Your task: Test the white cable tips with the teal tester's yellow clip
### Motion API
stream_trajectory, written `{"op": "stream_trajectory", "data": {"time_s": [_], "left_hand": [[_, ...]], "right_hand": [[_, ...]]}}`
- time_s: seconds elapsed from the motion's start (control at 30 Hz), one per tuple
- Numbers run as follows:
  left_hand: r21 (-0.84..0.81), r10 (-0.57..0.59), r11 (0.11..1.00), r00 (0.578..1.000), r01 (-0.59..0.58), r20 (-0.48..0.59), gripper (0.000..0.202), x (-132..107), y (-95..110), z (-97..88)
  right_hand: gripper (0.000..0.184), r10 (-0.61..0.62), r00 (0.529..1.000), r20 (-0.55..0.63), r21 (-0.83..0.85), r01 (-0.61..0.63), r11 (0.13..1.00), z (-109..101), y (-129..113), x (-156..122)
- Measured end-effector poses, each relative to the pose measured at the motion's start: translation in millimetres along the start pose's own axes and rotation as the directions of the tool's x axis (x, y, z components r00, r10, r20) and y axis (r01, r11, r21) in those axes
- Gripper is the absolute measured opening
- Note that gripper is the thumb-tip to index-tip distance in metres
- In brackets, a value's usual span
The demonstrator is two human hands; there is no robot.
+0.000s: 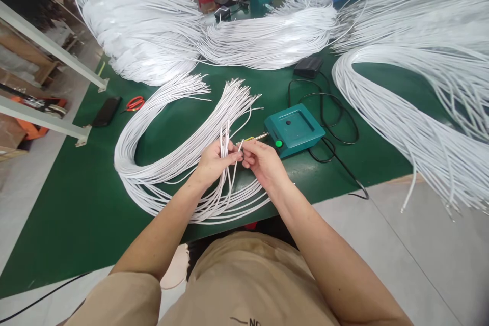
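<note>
My left hand is closed around a small bunch of thin white cables, holding their ends upright. My right hand pinches a single white cable just beside that bunch. Both hands hover over a looped bundle of white cables lying on the green table. Just right of my right hand stands a small teal box with a green button and a metal tip pointing toward my fingers.
Large heaps of white cables cover the back and right of the table. Red scissors and a black phone lie at the left. A black cord trails from the teal box. Other people sit at the far edge.
</note>
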State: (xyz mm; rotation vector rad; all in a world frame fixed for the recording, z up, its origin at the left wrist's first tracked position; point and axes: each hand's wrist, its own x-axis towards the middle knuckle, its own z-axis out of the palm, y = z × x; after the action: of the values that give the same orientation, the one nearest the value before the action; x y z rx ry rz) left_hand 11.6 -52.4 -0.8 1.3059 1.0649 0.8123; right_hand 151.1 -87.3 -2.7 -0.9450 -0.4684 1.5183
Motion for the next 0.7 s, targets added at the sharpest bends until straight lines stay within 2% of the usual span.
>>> {"op": "stream_trajectory", "data": {"time_s": [0.07,0.17,0.27,0.37,0.53,0.7], "left_hand": [[0.0,0.014,1.0,1.0,-0.014,0.004,0.029,0.8,-0.5,2.6],[0.005,0.019,1.0,0.999,-0.019,0.026,0.027,0.8,-3.6,5.7],[-0.016,0.013,1.0,0.998,-0.012,0.069,0.026,0.0,-6.4,7.1],[-0.019,0.012,1.0,0.996,-0.011,0.084,0.025,-0.9,-7.1,6.1],[-0.028,0.017,0.999,0.998,-0.015,0.065,0.024,-1.4,-10.3,0.6],[-0.065,0.009,0.998,1.0,-0.008,0.025,0.025,-3.0,-12.4,-1.4]], "right_hand": [[0.026,0.079,0.996,0.034,0.067,-0.081,0.994,-1.5,0.1,1.0],[0.015,0.067,0.998,0.003,-0.017,-0.067,0.998,-2.9,-2.2,4.3],[0.026,0.023,0.999,-0.024,-0.11,-0.025,0.994,-0.2,-6.9,8.7],[0.032,0.054,0.998,0.009,-0.146,-0.052,0.988,3.9,-10.1,12.2],[0.031,0.131,0.99,0.053,-0.083,-0.126,0.989,1.8,-6.4,12.2],[0.031,0.123,0.991,0.057,-0.049,-0.121,0.991,-1.8,-2.6,5.9]]}}
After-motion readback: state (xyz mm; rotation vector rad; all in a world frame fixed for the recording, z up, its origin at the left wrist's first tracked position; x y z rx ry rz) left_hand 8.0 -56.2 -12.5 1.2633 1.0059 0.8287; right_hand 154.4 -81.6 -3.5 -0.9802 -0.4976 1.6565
